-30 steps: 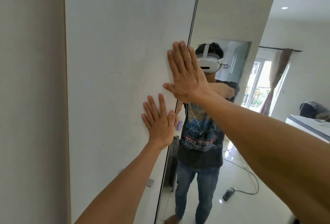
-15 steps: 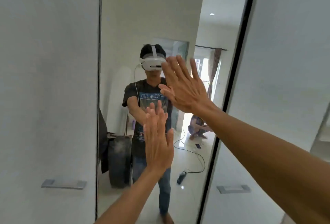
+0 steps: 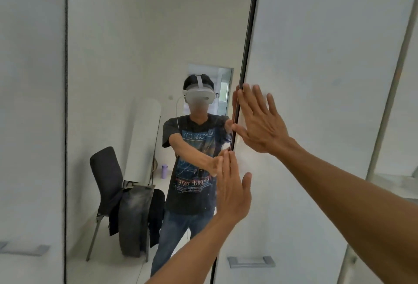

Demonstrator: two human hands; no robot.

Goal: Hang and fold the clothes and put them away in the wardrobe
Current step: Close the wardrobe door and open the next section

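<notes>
Head view, two hands flat and empty, left hand [image 3: 233,191], right hand [image 3: 260,123], against one white door [image 3: 316,69], one mirror [image 3: 135,35] beside

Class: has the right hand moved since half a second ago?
Yes: the right hand went rightward, from before the mirror across its dark edge onto the white door.

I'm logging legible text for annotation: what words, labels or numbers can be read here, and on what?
"NEW YORK CITY": mirror-reversed, on the chest of the black T-shirt reflected in the mirror door.
"EMPIRE STATE": mirror-reversed, lower on the same T-shirt.
Small print beneath it: too blurred to read.
On the headset and the door handle: nothing readable.
</notes>
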